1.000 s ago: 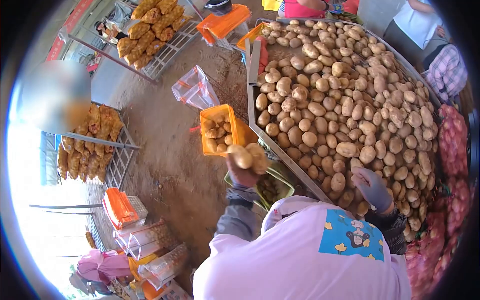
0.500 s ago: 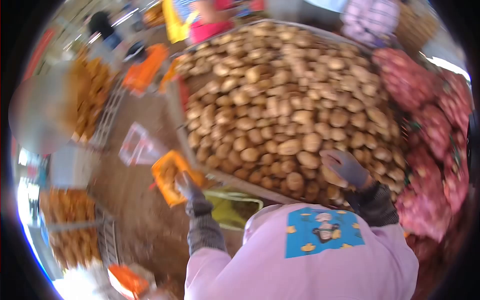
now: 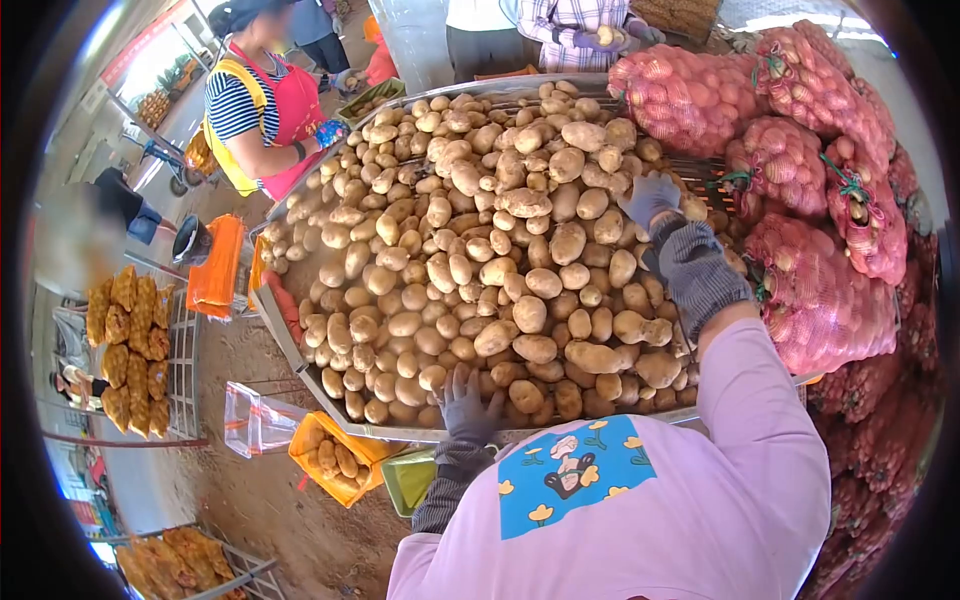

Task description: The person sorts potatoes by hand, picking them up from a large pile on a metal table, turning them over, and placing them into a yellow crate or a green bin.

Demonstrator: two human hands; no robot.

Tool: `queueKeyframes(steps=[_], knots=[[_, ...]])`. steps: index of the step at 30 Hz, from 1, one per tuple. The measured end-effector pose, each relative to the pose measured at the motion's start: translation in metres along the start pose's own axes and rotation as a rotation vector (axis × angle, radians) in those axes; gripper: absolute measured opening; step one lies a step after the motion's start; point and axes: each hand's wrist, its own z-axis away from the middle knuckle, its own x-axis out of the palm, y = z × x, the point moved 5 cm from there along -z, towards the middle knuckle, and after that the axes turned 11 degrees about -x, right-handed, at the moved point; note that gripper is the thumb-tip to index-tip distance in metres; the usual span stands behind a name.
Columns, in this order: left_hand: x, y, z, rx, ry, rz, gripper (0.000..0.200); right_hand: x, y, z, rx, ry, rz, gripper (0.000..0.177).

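Note:
A metal-edged table (image 3: 285,325) bears a broad heap of potatoes (image 3: 500,270). My left hand (image 3: 466,408), in a grey glove, lies with fingers spread on potatoes at the table's near edge. My right hand (image 3: 652,198), gloved too, reaches to the right side of the heap and touches potatoes; its fingers are spread. Below the table's left front edge stands an orange bag (image 3: 380,452) with potatoes inside, and beside it a green container (image 3: 410,480).
Red net sacks (image 3: 820,290) are piled on the right. A person in a pink apron (image 3: 298,115) stands at the far left edge, and one in a plaid shirt (image 3: 560,22) at the far side. Orange bags (image 3: 215,270) hang at left, near a cart of filled bags (image 3: 130,350).
My left hand has moved from the orange bag onto the potatoes at the near edge. My right hand has moved farther forward over the heap. The view has shifted and is sharper.

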Motion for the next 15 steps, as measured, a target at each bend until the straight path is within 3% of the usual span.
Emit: queueKeyframes(steps=[2,6,8,10,12,14,15], knots=[[0.004,-0.006,0.000,0.027,0.038,0.072,0.066,-0.002,0.006,-0.008,-0.054,-0.199,-0.035,0.064],[-0.002,0.007,-0.006,0.027,0.162,0.118,0.061,0.065,0.040,-0.033,0.018,-0.211,-0.383,0.078],[-0.016,0.029,-0.014,0.163,0.264,0.340,0.055,0.033,0.027,-0.002,-0.075,-0.165,-0.400,0.086],[-0.040,0.059,-0.023,0.200,0.309,0.353,0.049,0.013,-0.002,0.028,-0.373,-0.249,-0.738,0.089],[-0.049,0.079,-0.035,0.224,0.200,0.612,0.046,0.013,-0.029,0.063,-0.398,-0.339,-1.264,0.085],[-0.055,0.101,-0.046,0.234,0.144,0.670,0.042,0.003,-0.043,0.102,-1.097,0.462,-0.979,0.083],[-0.048,0.108,-0.051,0.204,-0.045,0.850,0.042,-0.006,-0.052,0.120,-1.094,0.463,-0.983,0.083]])
